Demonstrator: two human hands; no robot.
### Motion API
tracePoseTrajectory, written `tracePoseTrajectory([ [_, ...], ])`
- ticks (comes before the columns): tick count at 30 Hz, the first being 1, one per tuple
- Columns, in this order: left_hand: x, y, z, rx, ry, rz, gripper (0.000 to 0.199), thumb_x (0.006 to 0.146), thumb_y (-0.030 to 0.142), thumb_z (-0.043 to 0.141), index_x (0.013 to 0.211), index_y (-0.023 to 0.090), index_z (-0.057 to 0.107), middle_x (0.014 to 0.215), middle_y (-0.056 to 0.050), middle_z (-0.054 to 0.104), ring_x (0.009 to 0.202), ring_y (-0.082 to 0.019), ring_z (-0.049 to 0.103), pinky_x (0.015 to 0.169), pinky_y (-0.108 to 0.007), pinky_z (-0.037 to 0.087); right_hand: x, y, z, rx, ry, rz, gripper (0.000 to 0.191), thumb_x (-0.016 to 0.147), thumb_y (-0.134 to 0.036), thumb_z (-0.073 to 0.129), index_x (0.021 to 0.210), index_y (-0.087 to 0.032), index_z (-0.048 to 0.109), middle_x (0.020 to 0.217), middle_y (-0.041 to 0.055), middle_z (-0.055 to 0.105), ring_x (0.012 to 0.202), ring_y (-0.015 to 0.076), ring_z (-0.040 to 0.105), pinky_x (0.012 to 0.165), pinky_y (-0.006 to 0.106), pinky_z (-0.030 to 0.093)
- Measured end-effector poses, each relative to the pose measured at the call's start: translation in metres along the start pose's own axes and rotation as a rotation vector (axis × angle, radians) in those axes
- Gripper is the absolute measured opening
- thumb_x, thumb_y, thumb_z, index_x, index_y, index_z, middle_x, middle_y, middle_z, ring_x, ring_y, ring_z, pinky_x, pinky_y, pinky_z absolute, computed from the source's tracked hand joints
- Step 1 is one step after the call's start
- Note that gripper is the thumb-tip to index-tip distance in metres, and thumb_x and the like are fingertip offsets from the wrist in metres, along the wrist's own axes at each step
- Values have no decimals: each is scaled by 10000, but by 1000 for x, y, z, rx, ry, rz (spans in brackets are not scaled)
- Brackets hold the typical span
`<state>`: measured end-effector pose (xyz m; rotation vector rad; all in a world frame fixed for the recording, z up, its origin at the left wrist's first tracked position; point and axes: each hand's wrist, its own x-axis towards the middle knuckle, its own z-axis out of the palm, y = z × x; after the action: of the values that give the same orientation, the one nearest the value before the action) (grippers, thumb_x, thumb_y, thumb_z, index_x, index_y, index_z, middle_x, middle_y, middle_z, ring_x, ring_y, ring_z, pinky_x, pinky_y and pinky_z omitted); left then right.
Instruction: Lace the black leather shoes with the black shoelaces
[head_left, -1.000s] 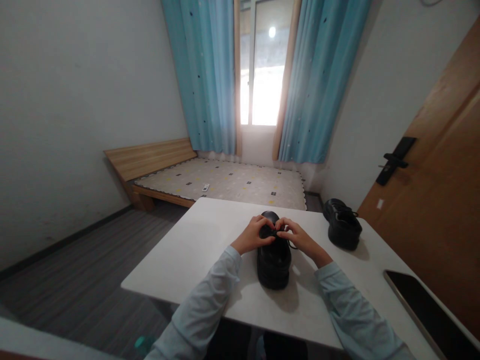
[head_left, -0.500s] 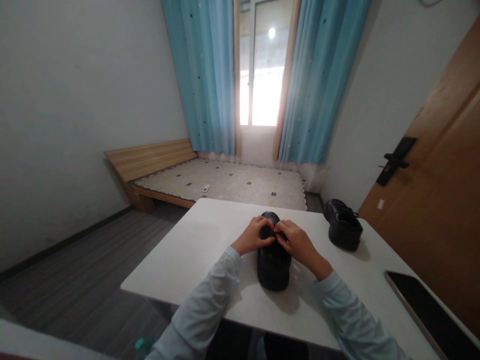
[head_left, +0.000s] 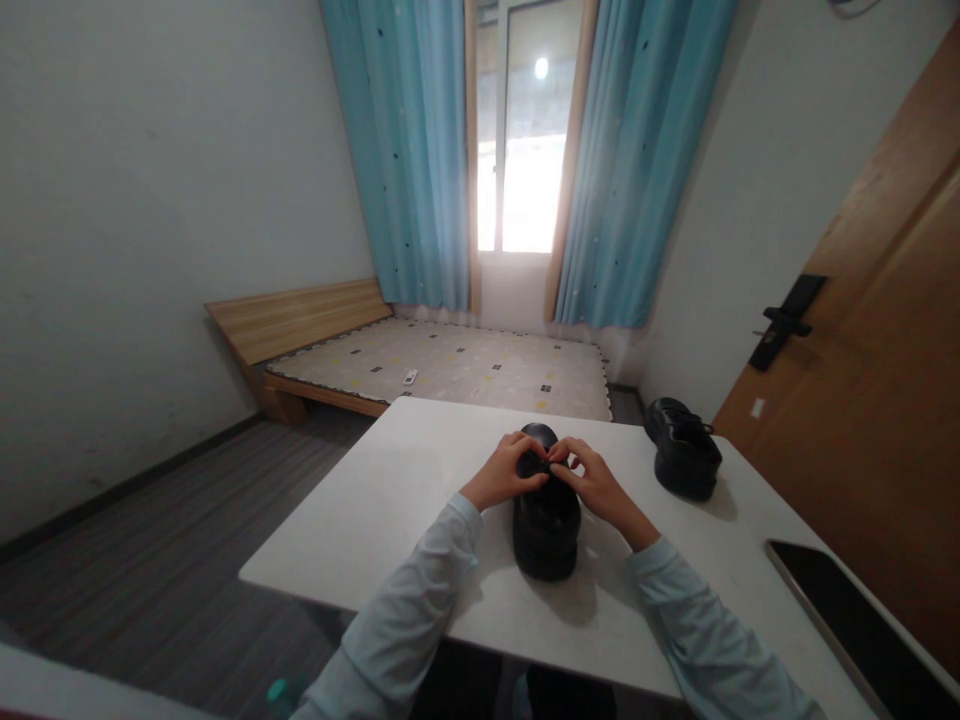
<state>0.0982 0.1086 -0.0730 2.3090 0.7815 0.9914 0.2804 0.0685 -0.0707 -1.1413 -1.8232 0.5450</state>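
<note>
Head view: hands [head_left: 551, 476] mid-table [head_left: 390, 520], shoe [head_left: 546, 520].

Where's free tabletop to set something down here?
Bare patches: the table's left half, from the left hand out to the left edge; the far strip beyond the shoe; the near right, between right hand and tablet. Crowded: centre, both hands on the shoe, and the far right by the second shoe.

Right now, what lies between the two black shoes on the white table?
Only the right hand and bare white table, in the head view.
</note>
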Motion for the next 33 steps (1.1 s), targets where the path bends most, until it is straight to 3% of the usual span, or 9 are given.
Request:
tracePoseTrajectory([
  [5, -1, -1, 1, 0, 3, -3, 262, 679, 232, 686, 921, 195, 591, 989, -55, 558, 1023, -220, 496, 938, -363, 390, 2, 8, 1, 156, -22, 120, 91, 744, -273, 569, 812, -213, 578, 840, 7, 577, 794, 179, 508, 687, 301, 380],
  [11, -2, 0, 1, 0, 8, -7, 259, 675, 227, 687, 915, 201, 594, 985, -49, 559, 1023, -217, 495, 939, -361, 392, 4, 12, 2, 305, -14, 161, 106, 740, -298, 542, 774, -200, 560, 820, 6, 579, 832, 184, 524, 783, 330, 388],
  [17, -1, 1, 0, 3, -1, -11, 271, 670, 224, 683, 924, 204, 592, 995, -51, 560, 1030, -224, 490, 939, -369, 390, 1, 8, 5, 16, 56, 75, 72, 710, -201, 523, 779, -206, 543, 816, 14, 567, 779, 178, 501, 665, 303, 385],
  [21, 0, -1, 1, 1, -5, -14, 278, 673, 228, 682, 933, 198, 590, 1005, -54, 557, 1039, -227, 485, 944, -371, 390, -1, -3, 4, -144, 60, -54, 158, 731, -139, 517, 859, -218, 563, 829, 22, 579, 805, 193, 498, 709, 333, 400],
  [26, 0, -2, 1, 9, -4, -23, 280, 666, 233, 689, 927, 206, 592, 1004, -46, 558, 1033, -224, 486, 947, -371, 389, -1, -9, 2, -235, 37, -169, 168, 765, -102, 505, 816, -232, 598, 817, 36, 596, 850, 217, 510, 763, 369, 407],
  [33, 0, -1, 1, -1, -9, -2, 271, 679, 240, 687, 930, 197, 594, 1004, -54, 560, 1031, -220, 488, 945, -360, 387, -3, -4, 3, -162, 44, -117, 138, 756, -98, 505, 812, -216, 549, 815, 27, 574, 800, 192, 509, 707, 330, 405],
])
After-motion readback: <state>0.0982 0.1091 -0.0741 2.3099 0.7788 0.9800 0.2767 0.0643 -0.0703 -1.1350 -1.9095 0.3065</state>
